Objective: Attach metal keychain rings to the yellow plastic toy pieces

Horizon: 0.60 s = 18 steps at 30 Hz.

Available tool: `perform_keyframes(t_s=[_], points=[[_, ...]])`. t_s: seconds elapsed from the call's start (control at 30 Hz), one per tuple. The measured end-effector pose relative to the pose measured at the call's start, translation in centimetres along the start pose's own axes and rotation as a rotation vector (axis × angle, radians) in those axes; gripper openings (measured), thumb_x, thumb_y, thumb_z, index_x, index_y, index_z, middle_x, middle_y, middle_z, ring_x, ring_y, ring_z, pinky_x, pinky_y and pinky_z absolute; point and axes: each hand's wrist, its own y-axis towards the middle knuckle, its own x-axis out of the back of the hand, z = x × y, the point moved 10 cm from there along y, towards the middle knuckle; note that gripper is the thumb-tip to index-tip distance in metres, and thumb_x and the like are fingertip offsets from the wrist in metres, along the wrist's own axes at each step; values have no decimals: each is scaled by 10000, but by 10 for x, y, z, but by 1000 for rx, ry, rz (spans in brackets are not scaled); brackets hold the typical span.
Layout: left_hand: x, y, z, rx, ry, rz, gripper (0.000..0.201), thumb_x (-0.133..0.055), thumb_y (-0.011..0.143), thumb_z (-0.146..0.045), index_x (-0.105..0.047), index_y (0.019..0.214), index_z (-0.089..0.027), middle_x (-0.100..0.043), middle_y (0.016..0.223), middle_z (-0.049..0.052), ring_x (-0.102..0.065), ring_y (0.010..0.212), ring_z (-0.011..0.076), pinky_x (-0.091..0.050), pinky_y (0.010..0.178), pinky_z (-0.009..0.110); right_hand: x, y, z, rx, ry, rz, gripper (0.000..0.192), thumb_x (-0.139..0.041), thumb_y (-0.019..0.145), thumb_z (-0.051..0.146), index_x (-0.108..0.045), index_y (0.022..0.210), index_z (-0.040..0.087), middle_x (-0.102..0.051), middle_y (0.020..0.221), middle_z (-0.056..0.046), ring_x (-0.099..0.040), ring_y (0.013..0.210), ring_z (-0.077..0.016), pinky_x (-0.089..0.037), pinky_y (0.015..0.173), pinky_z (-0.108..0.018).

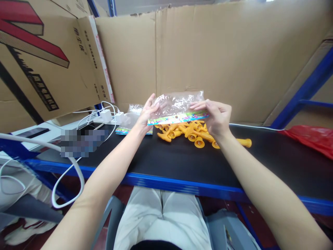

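Observation:
A clear plastic bag (177, 104) with a colourful printed strip along its lower edge is stretched between my hands, above the black tabletop. My left hand (148, 113) grips its left end, thumb over the film. At the other end my right hand (217, 114) pinches the bag near the printed strip. Beneath and behind it lies a heap of orange-yellow plastic toy hammers (192, 133), partly hidden by the bag and my right hand. More clear bags (134, 130) with the same printed edge lie on the table, left of the heap.
A power strip with white chargers (111, 117) and looping cables stands at the left, near a blurred-out patch (84, 143). Red plastic (312, 139) lies at the far right. Cardboard (221, 62) walls the back, and a blue metal edge (166, 184) runs along the front.

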Motion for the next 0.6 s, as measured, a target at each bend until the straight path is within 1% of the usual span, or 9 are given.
perform_keyframes(t_s=[0.1,0.17,0.27,0.33,0.4,0.43,0.5,0.53,0.6], points=[[3,-2,-10,-27,-10,-47,553,-513,891,-158,-316,1382,-319,-491,1383,39,-478,1260,226,-421,1011,431,5,0,-6,-29,-61,-26,352,-567,823,480,-703,593,252,-677,648,-12,-680,762,-184,-517,811,-375],[9,-1,-9,-11,29,-81,496,-509,894,-163,-363,1352,-284,-541,1332,51,-538,1196,210,-464,963,387,7,-2,-14,-65,-115,-19,366,-569,822,481,-692,574,241,-664,621,-15,-676,723,-175,-523,786,-361],[25,3,1,55,143,-152,347,-484,904,-172,-481,1248,-211,-663,1117,67,-648,983,174,-527,802,295,7,-6,-32,-136,-186,-1,361,-581,815,474,-684,579,221,-654,623,-23,-661,676,-164,-532,741,-349],[32,5,10,81,208,-177,257,-455,917,-190,-539,1160,-189,-692,943,49,-669,810,144,-523,673,244,13,-8,-46,-168,-212,-49,301,-613,794,456,-686,627,216,-661,690,-23,-653,695,-156,-532,757,-346],[34,5,20,87,252,-170,202,-438,925,-203,-569,1078,-180,-678,807,21,-647,666,113,-489,580,209,22,-12,-63,-205,-194,-144,189,-662,758,416,-695,745,230,-670,857,-19,-650,759,-147,-527,804,-345],[31,4,26,100,267,-146,184,-433,927,-204,-575,1041,-178,-664,757,9,-631,617,102,-472,551,197,27,-14,-73,-246,-168,-192,168,-683,741,387,-691,826,243,-658,960,-17,-648,797,-145,-524,822,-346],[23,2,39,146,279,-65,162,-424,927,-192,-576,978,-169,-634,681,-8,-616,561,92,-455,527,188,34,-20,-97,-396,-92,-254,243,-704,726,330,-657,955,263,-620,1091,-24,-645,849,-151,-528,825,-351],[18,0,45,174,275,-14,158,-419,927,-185,-572,956,-164,-622,656,-12,-618,551,95,-461,534,193,35,-24,-109,-502,-40,-259,263,-702,729,309,-640,979,259,-616,1098,-34,-645,858,-159,-534,813,-353],[10,-3,53,218,262,71,150,-414,926,-181,-562,929,-156,-611,628,-14,-629,548,107,-479,558,211,30,-34,-129,-745,81,-211,212,-680,754,301,-627,947,229,-638,1032,-58,-646,840,-173,-547,772,-353]])
